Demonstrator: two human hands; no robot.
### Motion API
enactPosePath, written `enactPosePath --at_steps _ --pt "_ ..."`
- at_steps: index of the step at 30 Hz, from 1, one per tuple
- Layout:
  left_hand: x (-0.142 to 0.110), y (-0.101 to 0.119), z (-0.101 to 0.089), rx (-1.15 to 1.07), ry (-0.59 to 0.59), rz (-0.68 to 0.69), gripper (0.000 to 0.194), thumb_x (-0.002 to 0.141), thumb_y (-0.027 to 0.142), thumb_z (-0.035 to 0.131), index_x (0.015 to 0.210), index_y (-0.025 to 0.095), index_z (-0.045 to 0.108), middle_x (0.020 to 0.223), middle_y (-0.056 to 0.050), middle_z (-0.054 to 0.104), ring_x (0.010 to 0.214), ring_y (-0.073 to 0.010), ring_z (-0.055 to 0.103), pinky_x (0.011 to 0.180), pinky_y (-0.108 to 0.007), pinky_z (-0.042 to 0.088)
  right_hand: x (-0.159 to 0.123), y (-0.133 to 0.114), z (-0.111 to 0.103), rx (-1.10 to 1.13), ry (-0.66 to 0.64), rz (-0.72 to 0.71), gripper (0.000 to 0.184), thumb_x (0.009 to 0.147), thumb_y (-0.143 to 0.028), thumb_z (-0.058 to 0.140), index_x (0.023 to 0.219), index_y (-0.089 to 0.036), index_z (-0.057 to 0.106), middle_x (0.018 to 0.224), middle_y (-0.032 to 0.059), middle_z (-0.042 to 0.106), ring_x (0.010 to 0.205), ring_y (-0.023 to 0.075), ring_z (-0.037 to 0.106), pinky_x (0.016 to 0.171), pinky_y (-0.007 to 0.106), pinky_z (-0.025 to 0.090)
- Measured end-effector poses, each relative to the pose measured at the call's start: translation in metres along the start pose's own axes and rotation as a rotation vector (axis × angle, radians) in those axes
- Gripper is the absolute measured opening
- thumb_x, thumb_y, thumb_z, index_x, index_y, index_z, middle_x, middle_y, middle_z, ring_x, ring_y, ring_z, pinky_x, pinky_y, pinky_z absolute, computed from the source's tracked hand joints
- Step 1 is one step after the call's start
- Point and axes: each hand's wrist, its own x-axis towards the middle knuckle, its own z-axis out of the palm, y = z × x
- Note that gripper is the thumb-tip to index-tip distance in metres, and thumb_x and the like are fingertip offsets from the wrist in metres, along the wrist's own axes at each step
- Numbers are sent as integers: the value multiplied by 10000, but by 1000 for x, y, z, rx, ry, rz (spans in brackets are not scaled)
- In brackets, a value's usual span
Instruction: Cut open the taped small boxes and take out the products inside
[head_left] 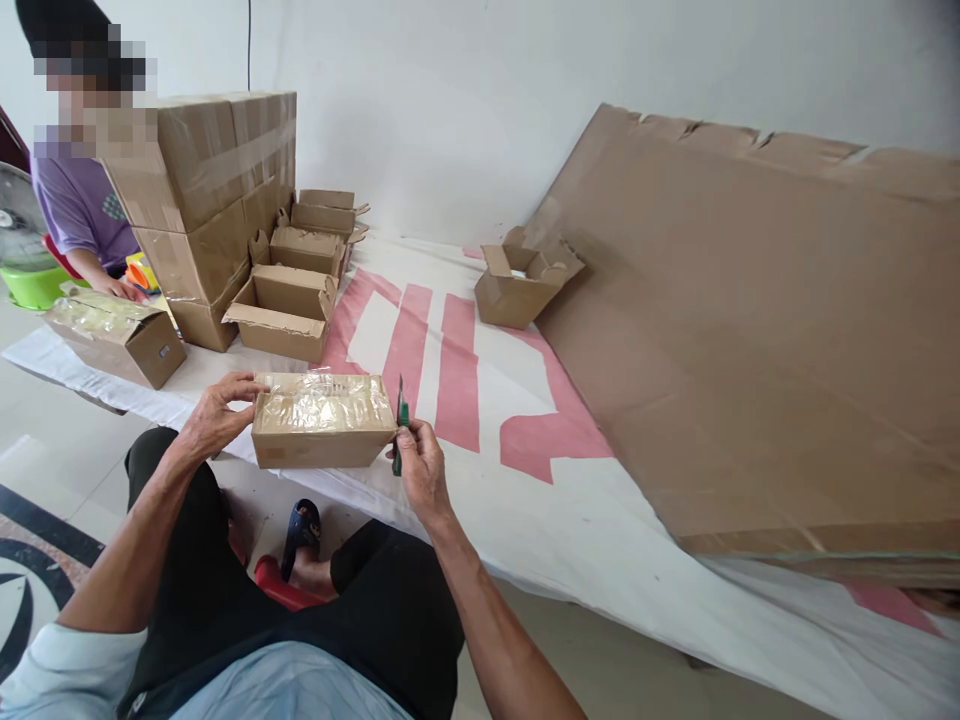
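A taped cardboard box point(322, 447) lies at the table's front edge, with shiny clear tape over its top. At its left end, my left hand point(217, 415) grips the upper corner with the fingertips. My right hand point(421, 462) is closed around a green-handled cutting tool point(403, 412), its pointed blade facing up and away from me. That tool is beside the box's right end, and the hand is close to the box's corner. Whether the tool is a knife or scissors cannot be made out.
Behind are open cardboard boxes point(279, 312) and a tall stack of closed cartons point(202, 180). Another taped box point(124, 335) sits left, near a person in a purple shirt point(75, 200). An open box point(510, 295) touches a large cardboard sheet point(750, 340) at right.
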Motion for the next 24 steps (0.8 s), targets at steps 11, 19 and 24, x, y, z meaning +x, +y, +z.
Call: enactPosePath --at_steps 11,19,24 --pt "-6 10 -5 242 -37 101 191 924 335 748 850 218 880 1465 -133 756 1154 -279 789 894 -386 684 -6 -15 6 -15 134 -154 413 1057 -622 632 1232 -250 668 1218 110 818 978 254 715 898 434 604" --pt "-16 24 1 590 -86 35 366 1064 326 578 983 224 920 1728 -164 645 1436 -445 741 1226 -623 603 -7 -17 7 -140 132 -206 440 1052 -651 617 1238 -252 640 1166 117 793 1092 313 715 951 462 585" --pt "-19 20 1 511 -76 47 353 1045 314 585 1111 236 922 1708 -162 665 1465 -435 727 1277 -621 569 -8 -20 6 -165 102 -197 456 1047 -668 597 1229 -252 628 1102 104 781 1023 307 705 884 442 583"
